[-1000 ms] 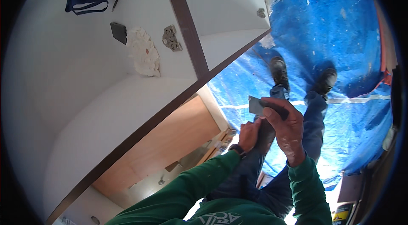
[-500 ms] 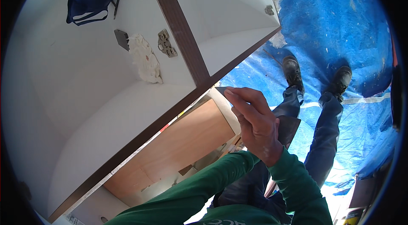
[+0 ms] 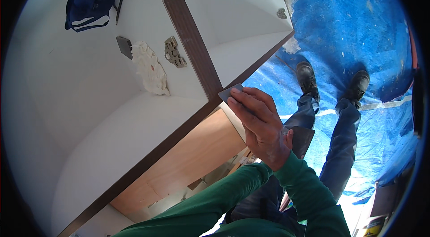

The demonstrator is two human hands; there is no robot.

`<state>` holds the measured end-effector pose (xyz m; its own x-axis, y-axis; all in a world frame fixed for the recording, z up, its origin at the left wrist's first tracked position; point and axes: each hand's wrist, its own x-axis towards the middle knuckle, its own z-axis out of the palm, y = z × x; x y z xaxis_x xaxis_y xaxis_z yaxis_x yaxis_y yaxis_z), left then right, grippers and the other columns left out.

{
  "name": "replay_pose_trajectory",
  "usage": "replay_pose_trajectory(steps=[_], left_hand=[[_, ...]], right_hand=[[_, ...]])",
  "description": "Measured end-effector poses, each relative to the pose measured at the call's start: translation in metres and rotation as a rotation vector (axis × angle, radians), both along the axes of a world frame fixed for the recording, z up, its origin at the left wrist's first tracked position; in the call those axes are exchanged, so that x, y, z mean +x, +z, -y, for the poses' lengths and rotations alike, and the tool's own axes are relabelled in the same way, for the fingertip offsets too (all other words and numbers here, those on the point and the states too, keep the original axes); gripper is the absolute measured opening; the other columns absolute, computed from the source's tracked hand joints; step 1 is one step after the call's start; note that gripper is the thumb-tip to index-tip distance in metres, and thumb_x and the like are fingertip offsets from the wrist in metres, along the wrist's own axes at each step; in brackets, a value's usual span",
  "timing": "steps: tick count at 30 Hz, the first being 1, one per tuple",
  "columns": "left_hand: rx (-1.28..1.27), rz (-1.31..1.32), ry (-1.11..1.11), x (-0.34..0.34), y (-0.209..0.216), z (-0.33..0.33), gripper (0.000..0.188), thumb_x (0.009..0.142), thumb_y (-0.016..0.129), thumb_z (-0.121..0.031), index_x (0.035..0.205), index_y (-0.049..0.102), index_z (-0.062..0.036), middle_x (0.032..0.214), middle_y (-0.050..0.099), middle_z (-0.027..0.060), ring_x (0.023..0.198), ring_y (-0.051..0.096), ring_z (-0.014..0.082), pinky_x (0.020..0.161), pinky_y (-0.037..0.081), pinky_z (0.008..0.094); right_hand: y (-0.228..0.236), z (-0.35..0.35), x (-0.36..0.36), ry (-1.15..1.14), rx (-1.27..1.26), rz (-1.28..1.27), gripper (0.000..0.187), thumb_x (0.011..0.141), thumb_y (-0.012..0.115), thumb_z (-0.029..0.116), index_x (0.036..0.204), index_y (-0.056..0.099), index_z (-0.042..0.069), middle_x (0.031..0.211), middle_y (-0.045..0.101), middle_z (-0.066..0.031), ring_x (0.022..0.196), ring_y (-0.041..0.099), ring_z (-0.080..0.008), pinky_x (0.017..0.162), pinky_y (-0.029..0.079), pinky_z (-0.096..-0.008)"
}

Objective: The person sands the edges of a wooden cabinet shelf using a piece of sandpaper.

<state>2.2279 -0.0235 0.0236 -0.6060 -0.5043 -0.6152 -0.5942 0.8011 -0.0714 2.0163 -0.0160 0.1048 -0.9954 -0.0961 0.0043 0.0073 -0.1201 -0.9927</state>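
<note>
Under the fingertips of my right hand [image 3: 260, 123] is a small flat grey piece [image 3: 229, 93], perhaps folded sandpaper. It lies against the dark brown edge of the cabinet [image 3: 172, 144], where the upright divider [image 3: 190, 29] meets the front strip. My left forearm [image 3: 215, 190] passes under my right wrist, which hides most of the left hand. Only what looks like the left thumb [image 3: 289, 138] shows, against a flat dark brown piece [image 3: 302, 142] that this hand seems to grip.
Inside the white cabinet lie a crumpled white cloth [image 3: 150, 69], a metal hinge [image 3: 174, 52], a grey block [image 3: 124, 47], a dark pencil-like stick [image 3: 119, 9] and a blue bag [image 3: 92, 2]. A blue tarp [image 3: 345, 35] covers the floor around my boots [image 3: 306, 76]. A wooden panel [image 3: 179, 165] sits below.
My right hand has moved slightly up and left with the grey piece, which now shows more fully over the brown edge. The view has shifted a little.
</note>
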Motion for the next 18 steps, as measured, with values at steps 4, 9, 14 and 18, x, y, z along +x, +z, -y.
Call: replay_pose_trajectory(steps=[4, 9, 14, 18], left_hand=[[0.156, 0.225, 0.075, -0.041, 0.024, 0.005, 0.061, 0.109, 0.038, -0.049, 0.099, 0.076, -0.0029, 0.107, 0.073, 0.0179, 0.102, 0.064, 0.0414, 0.096, 0.048, 0.0524], [0.169, 0.329, 0.128, -0.055, 0.029, 0.004, 0.062, 0.109, 0.039, -0.05, 0.096, 0.076, -0.0016, 0.108, 0.072, 0.0179, 0.104, 0.063, 0.0398, 0.097, 0.048, 0.0521], [0.103, 0.272, 0.008, -0.032, 0.016, 0.013, 0.065, 0.109, 0.038, -0.052, 0.092, 0.076, -0.0018, 0.103, 0.073, 0.0182, 0.098, 0.066, 0.0404, 0.095, 0.048, 0.0509], [0.079, 0.315, 0.039, -0.033, 0.014, 0.011, 0.063, 0.109, 0.039, -0.051, 0.09, 0.076, -0.0024, 0.098, 0.073, 0.0182, 0.091, 0.067, 0.0417, 0.094, 0.048, 0.0509]], right_hand=[[-0.003, 0.006, 0.001, -0.009, -0.01, 0.027, 0.046, 0.084, 0.07, -0.008, 0.127, 0.073, 0.009, 0.134, 0.068, -0.0081, 0.122, 0.061, -0.0327, 0.099, 0.056, -0.0391], [-0.002, 0.015, 0.005, -0.029, 0.003, 0.03, 0.045, 0.084, 0.068, -0.011, 0.124, 0.075, 0.008, 0.134, 0.068, -0.0064, 0.124, 0.06, -0.0333, 0.098, 0.057, -0.0393], [-0.005, 0.008, 0.002, 0.022, -0.042, 0.009, 0.045, 0.083, 0.067, -0.012, 0.122, 0.076, 0.008, 0.133, 0.069, -0.0063, 0.123, 0.06, -0.0335, 0.098, 0.057, -0.0392], [-0.011, -0.008, -0.007, 0.089, -0.07, -0.014, 0.045, 0.083, 0.066, -0.012, 0.122, 0.075, 0.007, 0.132, 0.069, -0.0068, 0.122, 0.061, -0.0332, 0.098, 0.057, -0.039]])
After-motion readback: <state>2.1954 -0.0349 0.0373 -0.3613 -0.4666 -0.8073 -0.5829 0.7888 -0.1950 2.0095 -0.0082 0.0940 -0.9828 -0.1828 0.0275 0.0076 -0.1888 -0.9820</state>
